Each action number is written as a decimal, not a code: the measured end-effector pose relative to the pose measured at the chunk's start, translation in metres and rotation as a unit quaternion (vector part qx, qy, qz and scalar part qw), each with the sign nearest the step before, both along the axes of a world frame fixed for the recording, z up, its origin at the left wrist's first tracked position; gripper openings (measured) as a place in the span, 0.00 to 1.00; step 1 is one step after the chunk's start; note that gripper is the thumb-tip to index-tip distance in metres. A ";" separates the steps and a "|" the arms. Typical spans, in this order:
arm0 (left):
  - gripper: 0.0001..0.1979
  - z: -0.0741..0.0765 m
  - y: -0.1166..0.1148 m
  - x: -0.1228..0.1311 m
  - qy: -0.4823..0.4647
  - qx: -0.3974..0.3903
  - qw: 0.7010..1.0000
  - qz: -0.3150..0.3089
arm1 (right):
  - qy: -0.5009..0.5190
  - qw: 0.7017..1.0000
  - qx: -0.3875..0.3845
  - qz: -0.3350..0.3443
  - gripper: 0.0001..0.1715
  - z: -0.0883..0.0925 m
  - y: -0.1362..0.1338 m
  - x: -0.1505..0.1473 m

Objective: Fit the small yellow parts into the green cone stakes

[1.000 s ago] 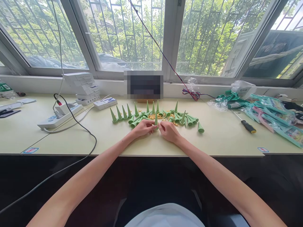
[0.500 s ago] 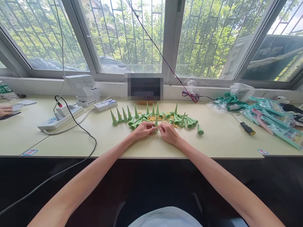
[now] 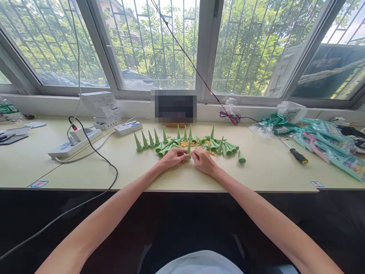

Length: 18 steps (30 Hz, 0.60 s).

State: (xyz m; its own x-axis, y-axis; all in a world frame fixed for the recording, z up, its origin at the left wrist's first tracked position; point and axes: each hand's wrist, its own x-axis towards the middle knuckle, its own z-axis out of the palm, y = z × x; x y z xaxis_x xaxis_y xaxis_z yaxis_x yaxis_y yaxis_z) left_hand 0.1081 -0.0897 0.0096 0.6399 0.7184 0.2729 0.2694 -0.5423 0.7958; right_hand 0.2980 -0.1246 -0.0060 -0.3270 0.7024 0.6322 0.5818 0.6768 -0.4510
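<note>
Between my hands, near the table's front, a green cone stands point up. My left hand grips it from the left side. Against its lower right side, my right hand is closed with fingertips pinched; what they hold is too small to make out. Several green cones stand upright in a row at the left. More green cones lie in a heap behind and to the right, with small yellow pieces among them. One cone lies apart at the right.
At the left are a power strip, a black cable, stacked white boxes and a flat box. A screwdriver and bagged teal items lie right. A blurred dark box stands behind.
The other person's hand at the far left edge has gone from view. The view has shifted slightly. My hands keep the same pose at the cone.
</note>
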 end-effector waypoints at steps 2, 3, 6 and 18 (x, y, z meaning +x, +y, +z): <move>0.15 0.000 0.000 0.000 0.002 0.001 1.000 0.001 | 0.001 1.000 -0.001 0.000 0.18 0.000 0.000 0.000; 0.15 0.000 0.000 0.000 0.003 0.002 1.000 0.002 | 0.002 1.000 -0.001 0.000 0.19 0.000 0.001 0.000; 0.16 0.001 -0.001 0.000 0.003 0.004 1.000 0.005 | 0.005 1.000 0.001 0.003 0.19 -0.001 0.001 0.000; 0.17 0.003 -0.003 0.002 -0.014 -0.013 1.000 0.001 | 0.013 0.999 0.009 -0.031 0.19 -0.002 0.000 -0.001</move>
State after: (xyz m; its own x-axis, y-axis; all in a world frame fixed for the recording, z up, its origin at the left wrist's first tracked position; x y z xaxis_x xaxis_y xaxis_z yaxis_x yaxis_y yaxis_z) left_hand 0.1104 -0.0928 0.0125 0.6312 0.7267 0.2710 0.2479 -0.5201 0.8173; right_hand 0.2973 -0.1248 -0.0078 -0.2671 0.7095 0.6521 0.6105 0.6481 -0.4552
